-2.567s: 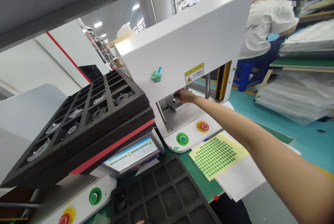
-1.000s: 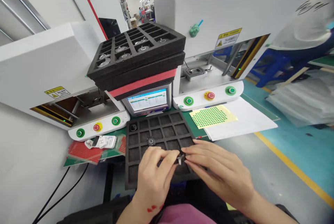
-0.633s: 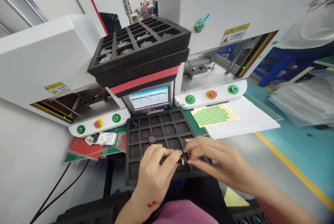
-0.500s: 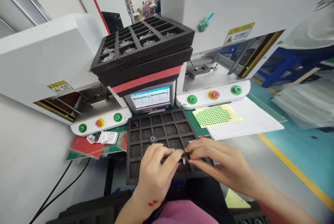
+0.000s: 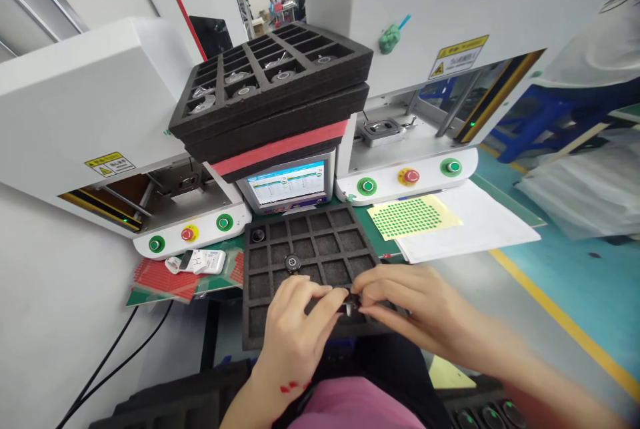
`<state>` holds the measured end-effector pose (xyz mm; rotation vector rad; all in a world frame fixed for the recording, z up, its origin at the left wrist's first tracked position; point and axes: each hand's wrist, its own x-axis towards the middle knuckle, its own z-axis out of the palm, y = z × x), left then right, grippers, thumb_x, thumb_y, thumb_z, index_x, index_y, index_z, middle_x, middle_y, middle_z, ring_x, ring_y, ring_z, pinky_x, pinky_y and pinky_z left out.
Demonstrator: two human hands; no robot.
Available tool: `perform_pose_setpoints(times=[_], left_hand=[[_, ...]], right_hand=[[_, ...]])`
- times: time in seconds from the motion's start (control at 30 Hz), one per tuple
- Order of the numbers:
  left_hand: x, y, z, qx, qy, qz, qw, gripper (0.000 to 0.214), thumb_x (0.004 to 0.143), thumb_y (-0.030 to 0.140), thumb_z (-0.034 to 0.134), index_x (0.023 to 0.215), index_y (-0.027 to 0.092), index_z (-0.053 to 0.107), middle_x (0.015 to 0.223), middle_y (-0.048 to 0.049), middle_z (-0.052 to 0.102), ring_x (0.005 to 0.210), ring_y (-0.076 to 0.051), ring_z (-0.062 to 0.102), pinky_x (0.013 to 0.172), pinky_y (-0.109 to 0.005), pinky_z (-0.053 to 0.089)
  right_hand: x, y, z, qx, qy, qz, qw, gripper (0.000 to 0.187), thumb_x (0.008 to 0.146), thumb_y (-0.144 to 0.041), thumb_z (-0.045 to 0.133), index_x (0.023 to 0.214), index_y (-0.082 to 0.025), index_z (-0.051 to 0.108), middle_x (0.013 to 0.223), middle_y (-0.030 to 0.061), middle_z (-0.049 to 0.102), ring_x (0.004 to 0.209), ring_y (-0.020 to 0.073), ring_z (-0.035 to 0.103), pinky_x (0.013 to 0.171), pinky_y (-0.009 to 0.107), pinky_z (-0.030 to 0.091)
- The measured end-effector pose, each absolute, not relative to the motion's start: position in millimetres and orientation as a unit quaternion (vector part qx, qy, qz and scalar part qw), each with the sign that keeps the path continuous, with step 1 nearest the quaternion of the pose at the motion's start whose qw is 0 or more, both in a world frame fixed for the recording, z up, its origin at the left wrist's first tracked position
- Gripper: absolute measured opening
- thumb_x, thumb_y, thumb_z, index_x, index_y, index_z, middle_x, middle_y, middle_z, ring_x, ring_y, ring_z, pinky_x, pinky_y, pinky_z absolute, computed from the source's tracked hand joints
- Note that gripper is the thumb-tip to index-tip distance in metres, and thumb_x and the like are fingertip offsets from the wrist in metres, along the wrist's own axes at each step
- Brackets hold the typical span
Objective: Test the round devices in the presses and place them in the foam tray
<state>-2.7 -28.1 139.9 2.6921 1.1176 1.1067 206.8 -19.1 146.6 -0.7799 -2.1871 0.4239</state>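
Observation:
My left hand [image 5: 299, 332] and my right hand [image 5: 407, 295] meet over the near side of a black foam tray [image 5: 303, 249]. Both are closed, fingertips pinching a small dark part [image 5: 354, 301] between them. A whitish bit pokes out beneath it; my fingers cover most of the rest. Just beyond my left hand, a round black watch-like piece [image 5: 293, 263] with a ringed centre rests on the tray's dividers. Another round dark piece [image 5: 258, 235] sits in the tray's far left compartment. Small red marks show on my left wrist.
Stacked foam trays [image 5: 280, 99] rise behind, above a small screen [image 5: 287, 183]. White machines with green and red buttons flank it. Green dot stickers [image 5: 413, 217] lie on the right, red sticker sheets [image 5: 165, 279] and a white device [image 5: 205, 261] on the left. More round pieces [image 5: 490, 415] are at lower right.
The view has shifted slightly, and more of the round pieces at lower right shows. My hands keep their pinch on the small dark part, which has moved slightly within their grasp.

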Motion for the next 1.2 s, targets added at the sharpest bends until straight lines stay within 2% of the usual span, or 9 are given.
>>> perform_pose_setpoints(times=[0.17,0.3,0.43,0.63,0.7,0.83,0.93,1.07,1.2], left_hand=[[-5.4,-29.2,136.7,0.858,0.361,0.365,0.037,0.02,0.092,0.01,0.053,0.108,0.016,0.064,0.085,-0.0043,0.066,0.078,-0.016,0.059,0.084,-0.033,0.052],[-6.4,-29.2,134.0,0.853,0.366,0.369,0.039,0.021,0.092,0.009,0.052,0.109,0.016,0.063,0.086,-0.0043,0.065,0.078,-0.016,0.058,0.085,-0.032,0.05],[-4.7,-30.5,131.8,0.852,0.369,0.369,0.044,0.021,0.092,0.01,0.052,0.108,0.016,0.063,0.085,-0.0043,0.065,0.077,-0.016,0.056,0.086,-0.032,0.049],[-1.7,-27.4,126.1,0.797,0.45,0.402,0.041,0.017,0.091,0.01,0.056,0.105,0.014,0.064,0.079,-0.0044,0.061,0.074,-0.016,0.055,0.069,-0.026,0.047],[-2.6,-23.2,123.0,0.762,0.487,0.426,0.022,0.017,0.09,0.01,0.057,0.106,0.013,0.063,0.081,-0.0052,0.062,0.075,-0.016,0.057,0.07,-0.026,0.046],[-1.8,-17.6,117.5,0.73,0.515,0.45,0.0,0.015,0.091,0.013,0.057,0.104,0.014,0.063,0.08,-0.0046,0.064,0.074,-0.016,0.057,0.07,-0.026,0.047],[2.5,-18.3,115.5,0.732,0.515,0.446,0.002,0.015,0.091,0.013,0.057,0.104,0.014,0.064,0.08,-0.0043,0.064,0.074,-0.016,0.058,0.07,-0.026,0.047],[6.4,-20.9,114.9,0.742,0.506,0.44,-0.003,0.016,0.091,0.012,0.056,0.105,0.015,0.064,0.077,-0.0036,0.063,0.072,-0.016,0.057,0.069,-0.026,0.047],[5.9,-22.4,114.7,0.753,0.495,0.434,0.002,0.016,0.092,0.014,0.055,0.104,0.016,0.064,0.075,-0.0023,0.062,0.07,-0.015,0.058,0.066,-0.024,0.048]], right_hand=[[199.4,-19.9,131.0,-0.311,-0.816,0.141,0.466,0.007,0.098,-0.019,0.051,0.096,-0.019,0.057,0.084,0.0042,0.071,0.076,0.0125,0.069,0.068,0.022,0.055],[196.5,-20.7,124.9,-0.279,-0.818,0.071,0.499,0.01,0.094,-0.011,0.055,0.095,-0.017,0.063,0.088,0.0072,0.075,0.075,0.0146,0.071,0.075,0.028,0.058],[194.5,-21.9,123.0,-0.282,-0.816,0.045,0.503,0.011,0.094,-0.011,0.054,0.093,-0.015,0.064,0.087,0.0092,0.076,0.076,0.0147,0.072,0.076,0.029,0.06],[188.1,-27.3,121.5,-0.344,-0.789,-0.037,0.508,0.012,0.092,-0.007,0.055,0.088,-0.016,0.062,0.089,0.0119,0.074,0.075,0.0187,0.07,0.069,0.03,0.059],[183.5,-32.2,121.8,-0.364,-0.77,0.019,0.524,0.013,0.092,-0.008,0.054,0.088,-0.017,0.061,0.09,0.0118,0.073,0.076,0.0176,0.069,0.068,0.027,0.058],[166.2,-42.4,120.4,-0.349,-0.722,0.293,0.521,0.013,0.094,-0.012,0.053,0.085,-0.018,0.059,0.076,0.0037,0.065,0.069,0.0122,0.064,0.061,0.02,0.053],[151.0,-45.7,117.0,-0.336,-0.672,0.435,0.496,0.012,0.088,-0.011,0.058,0.079,-0.018,0.061,0.073,0.001,0.063,0.065,0.0108,0.06,0.061,0.019,0.05],[139.0,-45.1,111.5,-0.341,-0.608,0.552,0.458,0.012,0.08,-0.009,0.062,0.071,-0.017,0.065,0.069,0.0005,0.066,0.062,0.0106,0.06,0.061,0.019,0.051],[135.3,-44.4,105.3,-0.369,-0.564,0.596,0.436,0.01,0.077,-0.017,0.066,0.067,-0.017,0.066,0.068,0.0012,0.067,0.061,0.012,0.06,0.061,0.022,0.05]])
